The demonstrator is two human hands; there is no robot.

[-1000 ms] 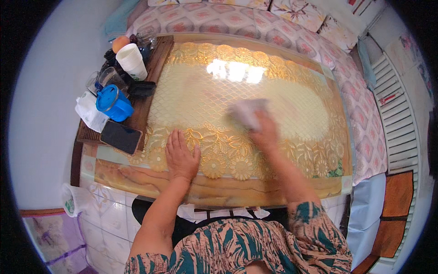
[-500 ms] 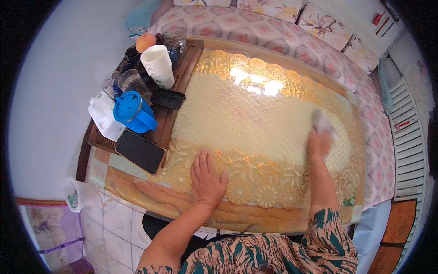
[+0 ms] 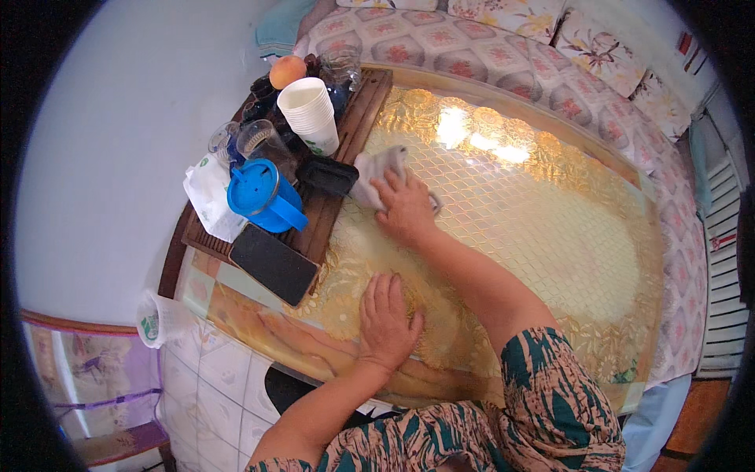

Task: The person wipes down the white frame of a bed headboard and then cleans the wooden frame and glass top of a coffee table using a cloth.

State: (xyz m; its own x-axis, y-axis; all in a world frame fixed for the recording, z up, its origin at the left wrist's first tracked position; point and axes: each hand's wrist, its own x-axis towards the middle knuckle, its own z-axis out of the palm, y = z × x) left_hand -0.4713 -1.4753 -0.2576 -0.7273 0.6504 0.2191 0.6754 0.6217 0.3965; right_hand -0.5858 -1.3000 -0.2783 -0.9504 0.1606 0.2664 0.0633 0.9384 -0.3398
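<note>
My right hand [image 3: 406, 208] presses a pale greyish cloth [image 3: 372, 175] onto the table, fingers bent over it, right beside the dark wooden tray [image 3: 321, 228]. Beneath lies a gold lace-patterned cover [image 3: 503, 208] with flower borders and a lattice middle. Near the table's front edge, my left hand [image 3: 387, 321] rests flat on that cover, fingers stretched out and holding nothing. A small black rectangular dish or box [image 3: 327, 176] sits on the tray's edge, next to the cloth.
The tray also bears a blue lidded mug [image 3: 263, 193], stacked paper cups [image 3: 308, 114], a dark phone [image 3: 274, 263], white paper packaging [image 3: 211, 197], clear plastic cups and an orange round fruit [image 3: 288, 72]. A patterned sofa [image 3: 495, 59] curves round the far and right sides.
My right hand has swept the cloth from the table's right side leftward to the tray. The view has shifted slightly; my left hand stays flat on the cover.
</note>
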